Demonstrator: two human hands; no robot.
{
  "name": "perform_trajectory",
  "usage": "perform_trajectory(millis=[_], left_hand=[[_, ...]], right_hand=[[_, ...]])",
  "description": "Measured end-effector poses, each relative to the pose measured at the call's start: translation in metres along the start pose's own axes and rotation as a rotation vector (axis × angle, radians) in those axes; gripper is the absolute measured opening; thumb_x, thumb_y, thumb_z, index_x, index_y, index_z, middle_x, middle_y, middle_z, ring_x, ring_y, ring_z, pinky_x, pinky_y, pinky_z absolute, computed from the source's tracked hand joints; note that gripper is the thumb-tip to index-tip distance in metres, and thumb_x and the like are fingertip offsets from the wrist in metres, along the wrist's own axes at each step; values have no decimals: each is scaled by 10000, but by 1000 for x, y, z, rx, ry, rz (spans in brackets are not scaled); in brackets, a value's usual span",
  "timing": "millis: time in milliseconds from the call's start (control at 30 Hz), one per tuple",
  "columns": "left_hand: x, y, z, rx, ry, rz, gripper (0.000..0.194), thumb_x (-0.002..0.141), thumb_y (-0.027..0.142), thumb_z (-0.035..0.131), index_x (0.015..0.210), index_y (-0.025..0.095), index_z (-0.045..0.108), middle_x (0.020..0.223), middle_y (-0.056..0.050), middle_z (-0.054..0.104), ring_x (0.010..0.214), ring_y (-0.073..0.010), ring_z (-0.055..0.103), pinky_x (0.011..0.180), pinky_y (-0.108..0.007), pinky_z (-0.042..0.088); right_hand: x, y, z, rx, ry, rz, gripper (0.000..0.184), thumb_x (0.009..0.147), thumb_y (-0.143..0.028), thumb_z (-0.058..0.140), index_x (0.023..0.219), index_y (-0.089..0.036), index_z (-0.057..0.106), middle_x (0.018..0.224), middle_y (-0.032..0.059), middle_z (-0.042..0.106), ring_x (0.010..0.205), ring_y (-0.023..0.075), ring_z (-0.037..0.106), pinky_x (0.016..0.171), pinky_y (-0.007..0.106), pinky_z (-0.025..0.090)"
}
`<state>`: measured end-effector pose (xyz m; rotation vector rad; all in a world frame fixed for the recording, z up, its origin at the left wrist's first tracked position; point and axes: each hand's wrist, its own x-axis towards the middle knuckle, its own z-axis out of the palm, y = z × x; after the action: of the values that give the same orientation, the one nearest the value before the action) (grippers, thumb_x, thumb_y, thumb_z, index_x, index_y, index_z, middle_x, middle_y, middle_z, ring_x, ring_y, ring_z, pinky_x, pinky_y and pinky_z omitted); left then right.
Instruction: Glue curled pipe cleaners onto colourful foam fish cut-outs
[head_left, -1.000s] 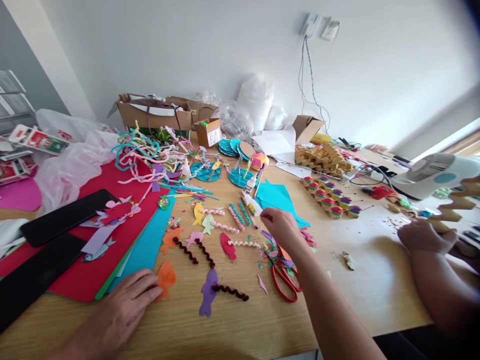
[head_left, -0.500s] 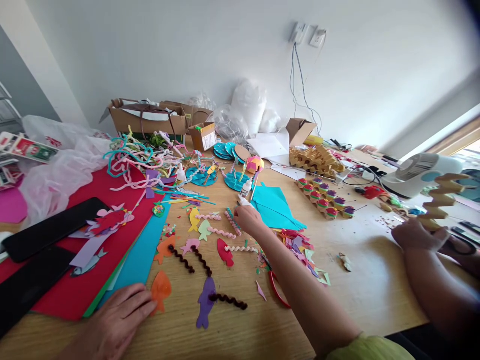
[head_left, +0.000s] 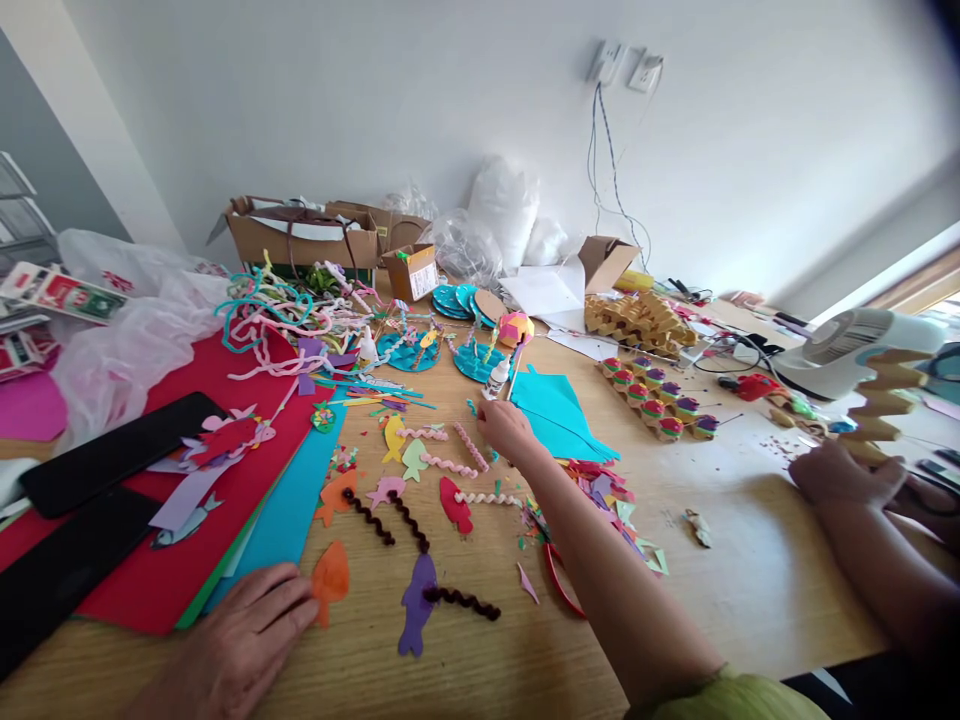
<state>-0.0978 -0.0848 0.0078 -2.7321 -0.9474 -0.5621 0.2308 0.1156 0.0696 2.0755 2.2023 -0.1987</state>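
Observation:
My left hand (head_left: 251,625) lies flat on the table at lower left, fingers stretched out, with its fingertips at an orange paper fish (head_left: 330,582). My right hand (head_left: 508,428) reaches to the middle of the table with its fingers pinched. A short teal pipe cleaner (head_left: 472,407) pokes out at its fingertips; the rest is hidden. Just behind that hand stands a glue bottle (head_left: 498,380). Below it lies a pink coiled pipe cleaner (head_left: 471,447). Nearby are a red fish (head_left: 455,505) with a pale curl and a purple fish (head_left: 418,605) with a dark brown curl.
Red-handled scissors (head_left: 562,585) lie under my right forearm beside paper scraps (head_left: 600,490). Teal sheets (head_left: 555,410) lie past my right hand. At right, a co-worker's hands (head_left: 844,480) hold an egg-carton strip (head_left: 885,405). Black phones (head_left: 124,450) rest on red sheets at left.
The teal pipe cleaner that lay beside the pink one has been picked up by my right hand, which has drawn slightly up and away. My left hand stays put.

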Motion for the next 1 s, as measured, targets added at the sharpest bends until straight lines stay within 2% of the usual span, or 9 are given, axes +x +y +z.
perform_trajectory(millis=[133,233,333,400,467,567,667,800,1000], left_hand=[[6,3,0,20,48,-23,271,926,241,402,1032,251,651,1023,18,676,1002,-150,552,909,-178,399],[8,4,-1,28,63,-12,273,934,246,396,1014,235,658,1009,7,674,991,-159,548,915,-199,394],[11,5,-3,17,58,-14,281,949,253,383,1016,222,654,1010,-2,669,999,-160,542,908,-205,394],[14,7,-6,-6,63,-47,293,962,250,365,997,216,654,991,-4,670,1003,-158,539,900,-209,395],[16,11,-7,-39,68,-79,308,975,243,341,989,207,646,972,-6,670,1002,-157,540,901,-224,398],[16,15,-8,-90,54,-121,310,984,220,317,1012,192,624,983,-15,659,1017,-167,532,916,-261,401],[14,18,-8,-134,27,-147,303,982,200,317,1022,173,616,988,-34,648,1025,-181,523,919,-290,407],[11,18,-7,-175,-24,-184,310,976,196,313,1029,169,617,1027,-61,627,1046,-208,502,910,-329,425],[15,19,-11,-188,-48,-195,308,962,174,328,984,162,635,1072,-84,603,1073,-225,496,913,-348,445]], right_hand=[[-3,7,-10,57,143,9,240,836,-144,423,943,-163,637,951,117,679,878,225,620,654,272,406],[-13,11,-24,111,247,-27,211,823,-152,434,923,-166,619,932,90,674,866,200,603,667,256,392],[-38,6,-37,175,305,-106,195,818,-160,462,961,-184,592,913,36,665,805,146,589,670,221,385],[-63,-6,-40,306,312,-231,243,794,-142,497,1020,-185,574,869,12,662,715,121,578,625,206,379],[-90,-24,-36,419,259,-394,221,793,-122,490,969,-194,603,807,4,658,672,117,569,592,204,366],[-125,-54,-19,408,83,-661,206,796,-93,485,903,-192,630,816,16,658,764,132,586,636,211,370],[-143,-79,4,293,-7,-685,207,820,-101,454,896,-191,624,877,34,657,762,146,595,610,226,362],[-147,-96,28,162,-49,-726,181,855,-141,430,897,-200,596,866,35,651,759,160,606,572,235,349],[-149,-104,39,80,-91,-733,172,858,-124,416,885,-187,574,838,44,633,723,166,608,566,242,373]])
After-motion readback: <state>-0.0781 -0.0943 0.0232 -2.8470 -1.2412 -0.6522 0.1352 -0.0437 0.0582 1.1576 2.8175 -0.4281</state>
